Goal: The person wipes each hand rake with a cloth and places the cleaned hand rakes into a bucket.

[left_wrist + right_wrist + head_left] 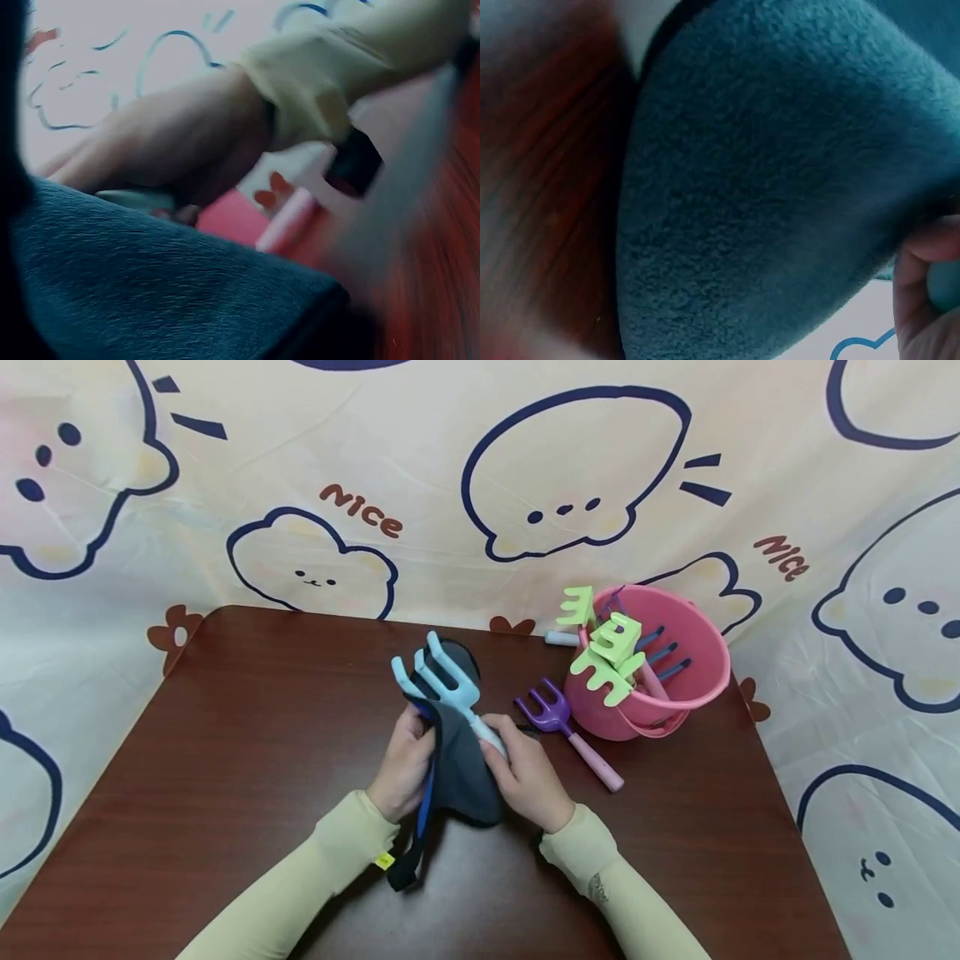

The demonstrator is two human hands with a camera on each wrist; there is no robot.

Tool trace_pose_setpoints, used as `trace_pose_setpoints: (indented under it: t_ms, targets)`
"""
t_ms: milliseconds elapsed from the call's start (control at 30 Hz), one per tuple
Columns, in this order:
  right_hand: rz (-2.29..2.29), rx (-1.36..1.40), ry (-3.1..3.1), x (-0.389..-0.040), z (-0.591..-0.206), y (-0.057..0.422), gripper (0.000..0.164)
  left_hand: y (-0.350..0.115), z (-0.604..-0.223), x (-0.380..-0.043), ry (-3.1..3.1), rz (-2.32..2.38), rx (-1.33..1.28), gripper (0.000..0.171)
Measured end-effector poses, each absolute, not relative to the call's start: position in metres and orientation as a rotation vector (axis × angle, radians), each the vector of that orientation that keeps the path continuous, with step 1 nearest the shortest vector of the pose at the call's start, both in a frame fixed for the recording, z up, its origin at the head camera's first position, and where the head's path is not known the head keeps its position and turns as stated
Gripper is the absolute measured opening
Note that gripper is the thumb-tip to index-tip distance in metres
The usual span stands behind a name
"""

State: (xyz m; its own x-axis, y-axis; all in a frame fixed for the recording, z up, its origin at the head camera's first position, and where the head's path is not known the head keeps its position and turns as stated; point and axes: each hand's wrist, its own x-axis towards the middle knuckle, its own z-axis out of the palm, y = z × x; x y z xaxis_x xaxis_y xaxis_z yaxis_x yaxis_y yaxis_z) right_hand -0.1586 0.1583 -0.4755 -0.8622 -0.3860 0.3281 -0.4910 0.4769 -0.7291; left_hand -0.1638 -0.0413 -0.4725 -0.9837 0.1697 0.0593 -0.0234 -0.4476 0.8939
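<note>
My left hand (401, 768) holds the edge of a dark grey fleecy cloth piece (465, 777) with blue trim, a black strap and a small yellow tag. My right hand (532, 781) grips the handle of a light blue toy hand fork (457, 693), whose tines point up and away over the cloth. The cloth (150, 277) fills the lower left wrist view, and the right hand (172, 142) shows behind it. Much of the right wrist view is cloth (765, 187). The left fingertips are hidden behind the cloth.
A pink bucket (697, 693) at the back right holds several toy tools, among them light green rakes (615, 639) and a blue-tined fork (663, 652). A purple fork (555, 714) with a pink handle lies between it and my right hand. A patterned curtain (420, 452) hangs behind the brown table (225, 760).
</note>
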Motion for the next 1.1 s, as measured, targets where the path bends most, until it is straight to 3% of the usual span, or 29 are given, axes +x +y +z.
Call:
trace_pose_setpoints:
  t_ms: [133, 567, 700, 933, 1100]
  targets:
    - [1.221, 0.776, -2.656, -0.154, -0.476, 0.156, 0.028, -0.031, -0.476, -0.163, 1.773, 2.573, 0.113, 0.012]
    - [1.122, 0.879, -2.646, -0.150, -0.475, 0.156, 0.030, -0.035, -0.462, -0.159, 1.910, 2.723, -0.072, 0.008]
    - [1.136, 0.902, -2.641, -0.155, -0.475, 0.161, 0.030, -0.041, -0.456, -0.161, 1.785, 2.776, -0.072, 0.014]
    - [1.193, 0.957, -2.644, -0.160, -0.475, 0.166, 0.030, -0.049, -0.449, -0.162, 1.553, 2.838, -0.029, 0.019]
    - [1.237, 1.006, -2.636, -0.161, -0.472, 0.168, 0.029, -0.055, -0.446, -0.160, 1.452, 2.879, 0.155, 0.024]
